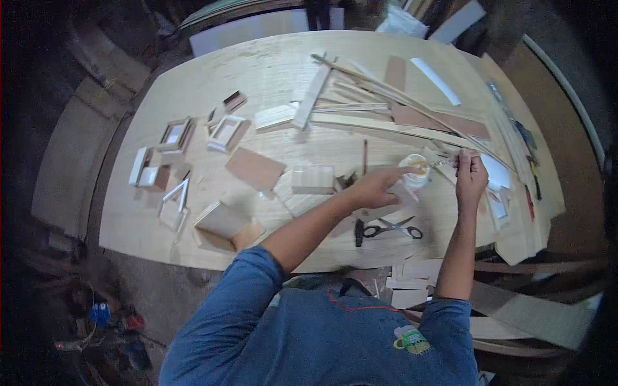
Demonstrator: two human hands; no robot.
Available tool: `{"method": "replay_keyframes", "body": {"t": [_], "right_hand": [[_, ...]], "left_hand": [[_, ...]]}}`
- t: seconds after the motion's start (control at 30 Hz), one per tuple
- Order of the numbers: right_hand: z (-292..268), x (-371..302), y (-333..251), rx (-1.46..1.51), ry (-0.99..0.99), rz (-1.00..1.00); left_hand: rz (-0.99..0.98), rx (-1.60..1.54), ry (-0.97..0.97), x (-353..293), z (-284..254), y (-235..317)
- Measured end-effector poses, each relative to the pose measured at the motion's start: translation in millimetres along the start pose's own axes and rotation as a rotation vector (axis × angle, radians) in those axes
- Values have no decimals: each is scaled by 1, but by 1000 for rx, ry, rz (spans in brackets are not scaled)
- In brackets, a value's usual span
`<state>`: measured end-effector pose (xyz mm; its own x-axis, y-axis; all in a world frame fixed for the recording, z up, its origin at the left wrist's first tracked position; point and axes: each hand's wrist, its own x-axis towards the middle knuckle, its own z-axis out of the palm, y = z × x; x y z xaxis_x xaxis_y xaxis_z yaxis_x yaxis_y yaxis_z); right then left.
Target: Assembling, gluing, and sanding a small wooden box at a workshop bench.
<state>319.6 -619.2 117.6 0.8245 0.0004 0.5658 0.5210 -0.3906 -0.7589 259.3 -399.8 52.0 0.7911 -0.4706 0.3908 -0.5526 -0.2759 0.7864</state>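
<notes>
My left hand (378, 188) reaches over the table with its index finger stretched to the rim of a small white tub (412, 180). Yellowish stuff shows inside the tub. To the right of it, my right hand (472, 174) is raised with the fingertips pinched together. Something thin and pale shows at those fingertips, too blurred to name. A pair of scissors (393, 227) lies with its blades apart on the near side of the tub, beside a small black tool (359, 233). Left of my left hand stands a small wooden block (313, 179).
Thin wooden strips (386, 128) are piled across the far right of the table (212, 83). Small wooden frames (174, 135), an open wooden box (222, 225) and a brown panel (255, 169) lie at left. Tools (524, 138) line the right edge; boards (412, 283) sit below the near edge.
</notes>
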Motion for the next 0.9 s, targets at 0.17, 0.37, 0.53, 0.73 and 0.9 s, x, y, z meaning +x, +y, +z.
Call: {"method": "replay_keyframes", "body": {"t": [0.17, 0.37, 0.53, 0.73, 0.9], "right_hand": [[-31, -10, -13, 156, 219, 94], [-47, -34, -16, 518, 406, 223], [-38, -52, -4, 744, 429, 367], [-19, -77, -6, 902, 345, 495], [-12, -104, -9, 960, 369, 685]], "left_hand": [[-43, -275, 164, -21, -11, 21], [-522, -810, 509, -60, -17, 34], [-696, -1400, 657, -75, -21, 8], [-672, -1291, 648, -102, -8, -71], [-713, -1492, 684, -88, -15, -16]]}}
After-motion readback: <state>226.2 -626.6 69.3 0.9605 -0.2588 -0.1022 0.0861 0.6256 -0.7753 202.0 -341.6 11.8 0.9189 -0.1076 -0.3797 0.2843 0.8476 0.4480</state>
